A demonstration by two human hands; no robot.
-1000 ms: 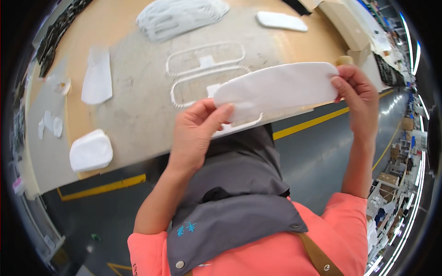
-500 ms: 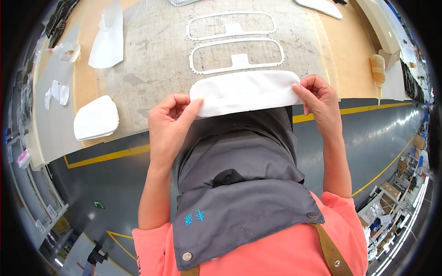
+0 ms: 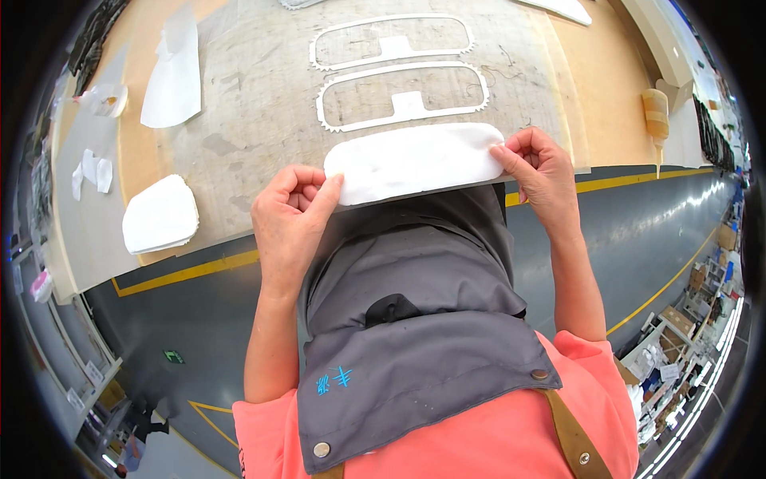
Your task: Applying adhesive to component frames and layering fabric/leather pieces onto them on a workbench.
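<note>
A long white fabric piece with rounded ends lies at the table's near edge, between my two hands. My left hand pinches its left end between thumb and fingers. At the right end, my right hand grips it the same way, thumb on top. Just beyond the piece lie two flat white frames with toothed ends and a tab in the middle: the nearer frame and the farther frame. What lies under the white piece is hidden.
To the left sits a stack of white rounded pieces near the table edge. White sheet material and small scraps lie farther left. A bottle of amber liquid with a nozzle is at the right. The worktop looks scuffed.
Both hands still hold the white piece's ends. Its surface looks flatter now, and it has shifted slightly left in view with my right hand. The whole view has turned a little.
</note>
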